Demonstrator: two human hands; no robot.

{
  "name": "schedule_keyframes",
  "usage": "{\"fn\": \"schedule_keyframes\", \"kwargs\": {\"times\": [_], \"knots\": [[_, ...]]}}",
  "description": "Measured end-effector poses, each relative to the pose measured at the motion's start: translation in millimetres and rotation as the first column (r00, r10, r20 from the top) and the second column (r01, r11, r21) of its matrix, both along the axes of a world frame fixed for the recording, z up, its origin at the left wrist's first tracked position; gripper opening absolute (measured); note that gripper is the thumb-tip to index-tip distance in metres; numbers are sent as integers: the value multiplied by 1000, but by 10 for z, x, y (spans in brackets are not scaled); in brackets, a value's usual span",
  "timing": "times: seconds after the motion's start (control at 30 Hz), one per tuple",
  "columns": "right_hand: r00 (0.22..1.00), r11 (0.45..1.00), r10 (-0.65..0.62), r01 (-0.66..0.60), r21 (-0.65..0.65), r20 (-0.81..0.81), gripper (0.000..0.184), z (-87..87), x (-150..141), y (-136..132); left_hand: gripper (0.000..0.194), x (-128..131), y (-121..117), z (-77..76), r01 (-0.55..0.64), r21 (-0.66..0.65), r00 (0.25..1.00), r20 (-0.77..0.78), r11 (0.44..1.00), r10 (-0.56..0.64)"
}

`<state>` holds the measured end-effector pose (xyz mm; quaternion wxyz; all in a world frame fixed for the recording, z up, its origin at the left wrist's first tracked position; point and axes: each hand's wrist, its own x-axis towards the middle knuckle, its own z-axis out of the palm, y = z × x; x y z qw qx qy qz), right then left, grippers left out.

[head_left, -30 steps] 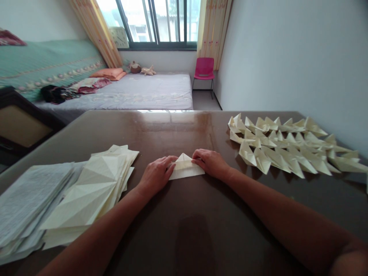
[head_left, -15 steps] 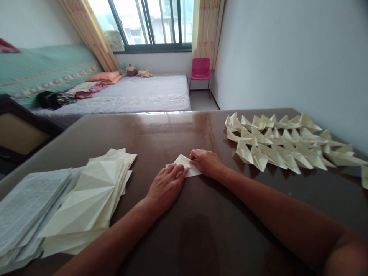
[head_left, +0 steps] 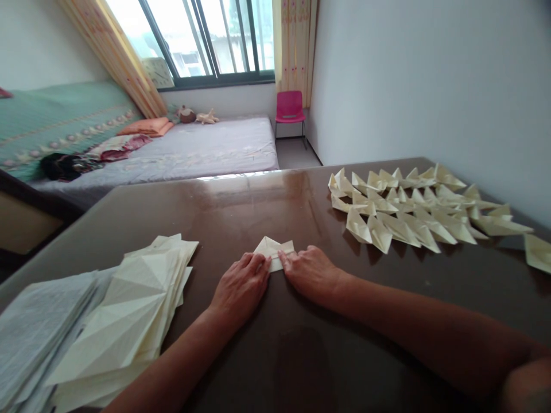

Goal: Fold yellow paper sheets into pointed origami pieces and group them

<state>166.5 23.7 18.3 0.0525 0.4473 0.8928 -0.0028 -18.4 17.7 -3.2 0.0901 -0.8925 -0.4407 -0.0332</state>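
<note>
A small piece of cream folded paper (head_left: 267,246) lies on the table in front of me, its pointed top facing away. My left hand (head_left: 242,280) holds the paper's left side against the tabletop, fingers bent and close together. From the right, my right hand (head_left: 310,272) grips the lower right part, its thumb and fingers pressed along a fold and the other fingers curled in. Both hands cover the paper's lower corners. The fingertips of the two hands are a short gap apart.
A stack of creased cream sheets (head_left: 124,304) lies at the left, beside a pile of printed paper (head_left: 43,321). Rows of folded paper pieces (head_left: 400,201) stand at the right of the brown table (head_left: 241,212). Beyond are a bed (head_left: 228,143) and a pink chair (head_left: 289,107).
My right hand has moved from the paper's upper right edge down towards me, onto its lower right fold. My left hand still holds the left side. The whole view has shifted slightly.
</note>
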Motion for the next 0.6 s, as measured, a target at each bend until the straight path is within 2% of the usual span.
{"fn": "schedule_keyframes", "kwargs": {"times": [0.13,0.3,0.37,0.5,0.6], "knots": [[998,998,-43,45,-42,50,43,24,40,-12,27,-56,-19,36,-32,55,997,-66,998,36],[993,988,-122,121,-101,-2,30,79,98,46,27,-86,-48,94,-100,134,988,-107,986,115],[991,990,-126,123,-68,-39,24,103,121,127,27,-95,-45,107,-109,148,987,-104,983,126],[977,986,-128,144,80,-171,22,74,159,320,27,-125,-7,96,-99,178,989,-89,979,116],[954,989,-126,143,43,-274,29,-33,179,401,27,-146,25,73,-97,191,991,-68,977,111]]}}
